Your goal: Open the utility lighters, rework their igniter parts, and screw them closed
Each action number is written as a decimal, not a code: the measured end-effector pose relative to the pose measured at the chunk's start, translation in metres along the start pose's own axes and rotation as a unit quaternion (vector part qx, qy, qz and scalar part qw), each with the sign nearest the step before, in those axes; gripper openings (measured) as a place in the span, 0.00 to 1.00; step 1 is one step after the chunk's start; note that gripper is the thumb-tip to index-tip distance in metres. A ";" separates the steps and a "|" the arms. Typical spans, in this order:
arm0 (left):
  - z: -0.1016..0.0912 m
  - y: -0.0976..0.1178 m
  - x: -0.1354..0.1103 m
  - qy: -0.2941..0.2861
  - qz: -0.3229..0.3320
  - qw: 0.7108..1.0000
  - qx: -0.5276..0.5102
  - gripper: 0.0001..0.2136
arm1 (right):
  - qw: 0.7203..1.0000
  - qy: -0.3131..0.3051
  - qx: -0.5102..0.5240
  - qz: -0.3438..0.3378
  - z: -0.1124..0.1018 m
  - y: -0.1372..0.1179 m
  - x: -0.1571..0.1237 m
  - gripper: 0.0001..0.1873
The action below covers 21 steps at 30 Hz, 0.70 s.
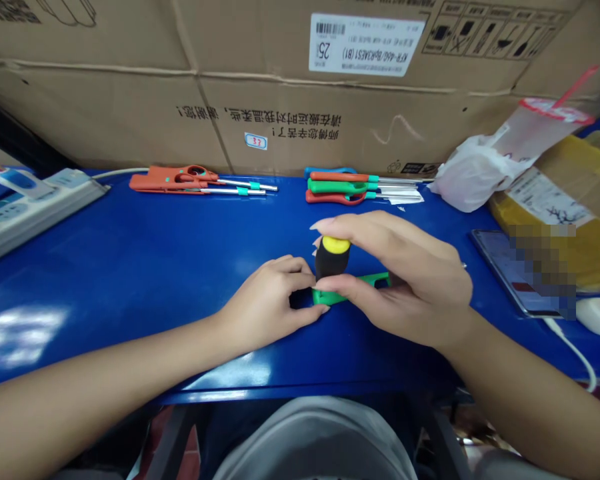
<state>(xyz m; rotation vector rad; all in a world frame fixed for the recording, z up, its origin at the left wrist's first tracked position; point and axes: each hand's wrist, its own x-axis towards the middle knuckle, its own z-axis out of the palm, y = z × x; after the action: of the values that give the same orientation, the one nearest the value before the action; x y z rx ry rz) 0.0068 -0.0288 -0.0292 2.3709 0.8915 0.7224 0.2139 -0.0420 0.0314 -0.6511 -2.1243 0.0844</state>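
A green lighter (pixel 353 291), the long-nosed kind, lies flat on the blue table in front of me. My left hand (pixel 275 293) pinches its left end between thumb and fingers. Above that same end stands a short screwdriver (pixel 333 259) with a black handle and yellow cap, nearly upright. My right hand (pixel 405 280) grips the screwdriver handle, thumb on the near side and fingers on the far side. The screwdriver's tip is hidden, and my right hand covers the lighter's right end.
Orange lighters (pixel 173 180) lie at the back left; a stack of mixed-colour lighters (pixel 337 188) lies back centre. A large cardboard box (pixel 260 87) walls the back. Left is a power strip (pixel 45 203); right are a bagged drink cup (pixel 525 137), a phone (pixel 500 260) and a yellow-taped parcel (pixel 580 220).
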 end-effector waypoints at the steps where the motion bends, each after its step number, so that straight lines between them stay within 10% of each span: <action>1: 0.001 0.000 0.000 -0.002 -0.009 1.000 -0.006 0.03 | 1.000 0.011 0.004 -0.005 0.001 0.000 0.000 0.21; 13: -0.006 0.002 -0.001 -0.017 -0.037 0.999 0.025 0.07 | 0.993 0.100 0.051 -0.040 0.013 0.000 -0.002 0.25; 18: -0.021 0.002 0.000 -0.069 -0.044 0.993 0.081 0.16 | 0.952 0.269 0.094 0.113 0.005 0.016 0.004 0.19; 21: -0.041 0.006 0.000 -0.142 -0.073 0.981 0.113 0.19 | 0.944 0.235 0.127 0.194 -0.011 0.045 0.004 0.20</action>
<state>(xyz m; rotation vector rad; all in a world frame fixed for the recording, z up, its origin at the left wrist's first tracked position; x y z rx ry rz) -0.0166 -0.0221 0.0048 2.4895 1.0516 0.2242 0.2388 -0.0031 0.0279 -0.8311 -1.4768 0.3748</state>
